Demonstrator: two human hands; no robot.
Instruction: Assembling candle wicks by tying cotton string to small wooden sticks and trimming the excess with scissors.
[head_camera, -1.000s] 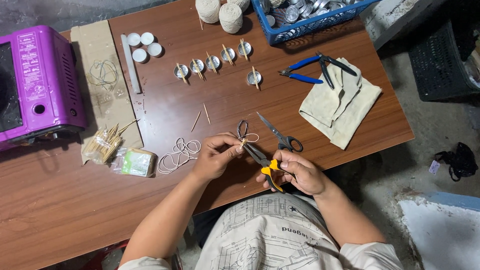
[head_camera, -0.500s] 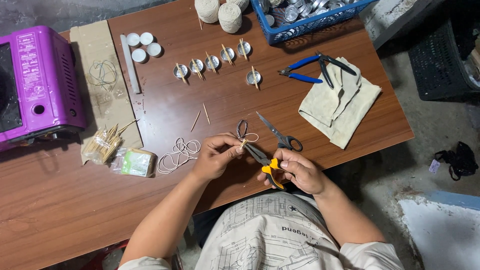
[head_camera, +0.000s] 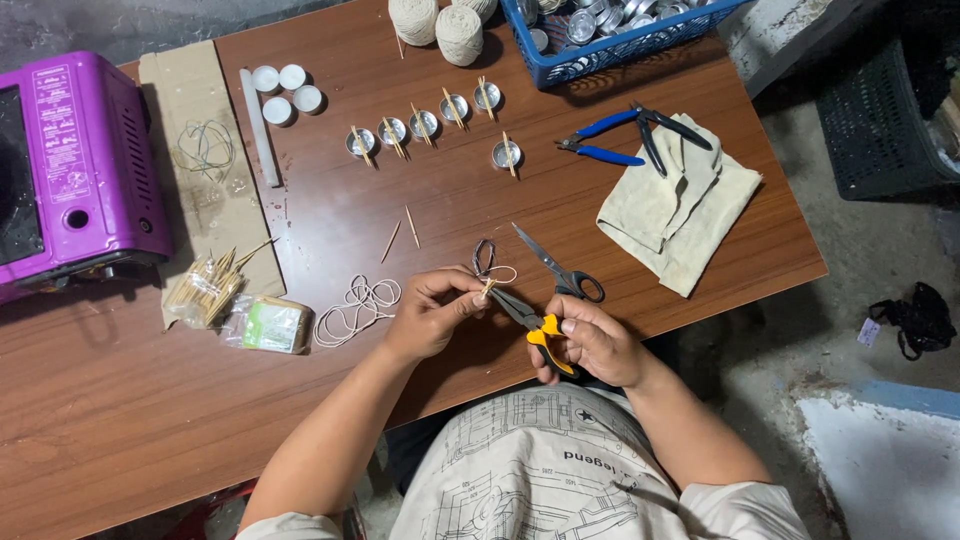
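Change: we see almost none; both hands stay in place.
Left hand (head_camera: 432, 312): pinches small wick piece (head_camera: 489, 286).
Right hand (head_camera: 590, 345): grips yellow-handled pliers (head_camera: 530, 318), tip at wick piece.

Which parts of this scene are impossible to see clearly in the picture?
- Head view: the small piece pinched by the left hand is too small to identify.
- The jaws of the yellow-handled pliers in the right hand: too small to tell how they stand.
- The purple appliance: cut off by the left edge.
- The blue basket: cut off by the top edge.

Purple stove (head_camera: 70, 170) cut off left; blue basket (head_camera: 620, 50) cut off above.
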